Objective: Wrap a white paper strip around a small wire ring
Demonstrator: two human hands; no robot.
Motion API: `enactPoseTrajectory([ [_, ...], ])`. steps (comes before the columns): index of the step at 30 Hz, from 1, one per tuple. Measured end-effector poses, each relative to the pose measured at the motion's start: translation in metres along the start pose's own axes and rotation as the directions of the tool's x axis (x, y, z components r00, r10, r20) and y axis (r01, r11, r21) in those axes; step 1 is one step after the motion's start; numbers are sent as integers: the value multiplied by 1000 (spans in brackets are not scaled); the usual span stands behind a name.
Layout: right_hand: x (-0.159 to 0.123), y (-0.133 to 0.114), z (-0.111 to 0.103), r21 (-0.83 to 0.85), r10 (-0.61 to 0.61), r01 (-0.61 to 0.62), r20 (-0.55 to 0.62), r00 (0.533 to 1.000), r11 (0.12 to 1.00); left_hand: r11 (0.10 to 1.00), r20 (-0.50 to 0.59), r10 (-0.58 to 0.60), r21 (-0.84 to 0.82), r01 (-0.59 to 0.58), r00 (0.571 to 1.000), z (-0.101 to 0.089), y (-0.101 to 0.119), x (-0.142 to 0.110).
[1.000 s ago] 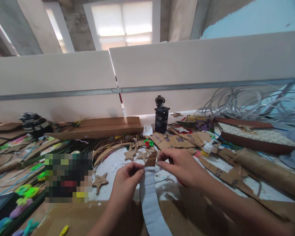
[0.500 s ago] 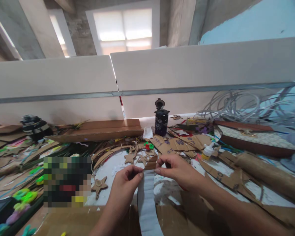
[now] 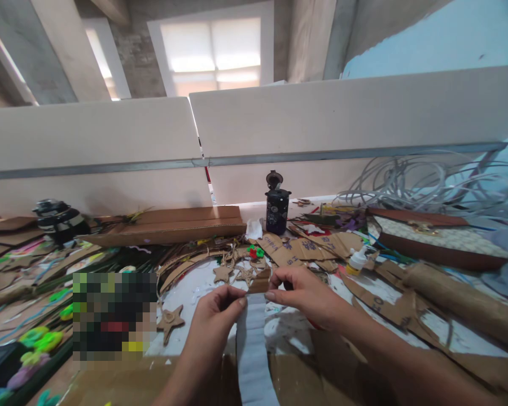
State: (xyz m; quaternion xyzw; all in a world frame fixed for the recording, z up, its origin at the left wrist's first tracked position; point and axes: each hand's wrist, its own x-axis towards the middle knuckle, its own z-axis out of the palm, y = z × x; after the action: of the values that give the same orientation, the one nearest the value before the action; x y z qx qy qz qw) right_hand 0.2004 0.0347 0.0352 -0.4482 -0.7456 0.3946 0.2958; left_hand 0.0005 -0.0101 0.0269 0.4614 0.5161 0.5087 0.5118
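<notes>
Cardboard strip, long and curvy, pale grey with a brown top end [image 3: 250,338], is up in front of the person. Its low part runs toward the near edge of the messy table [image 3: 254,212] and out of view. The left hand [image 3: 220,313] pinches the strip's left side, just under the brown end. The right hand [image 3: 302,296] pinches the right side of that end with its thumb and finger. The other fingers of both hands are curled in.

Under the hands, a flat brown cardboard sheet [image 3: 122,379] lies toward the near edge. A brown cardboard star with a swirl on it [image 3: 169,322] is left of the left hand. Past the hands are two smaller brown stars [image 3: 223,274] and a little red and green shape [image 3: 255,251]. A black bottle with its lid up [image 3: 277,211] stands by the far edge. A small white and yellow bottle [image 3: 356,262] is right of it, nearer the person. Toward the far right corner sit a white and brown bag [image 3: 440,237] and loops of pale wire [image 3: 406,180].
</notes>
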Motion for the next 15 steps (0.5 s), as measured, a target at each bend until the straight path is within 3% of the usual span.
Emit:
enactPoseTrajectory([
  [6,4,7,0,254,90,-111,93,992,961,1000,17,-10,-22,10,1000,-1,1,3],
  [12,3,5,-1,354,-18,-27,123,992,935,1000,-4,6,21,-5,1000,0,3,2],
  [15,2,4,2,415,-21,-44,151,988,909,1000,18,15,22,-15,1000,0,1,1],
])
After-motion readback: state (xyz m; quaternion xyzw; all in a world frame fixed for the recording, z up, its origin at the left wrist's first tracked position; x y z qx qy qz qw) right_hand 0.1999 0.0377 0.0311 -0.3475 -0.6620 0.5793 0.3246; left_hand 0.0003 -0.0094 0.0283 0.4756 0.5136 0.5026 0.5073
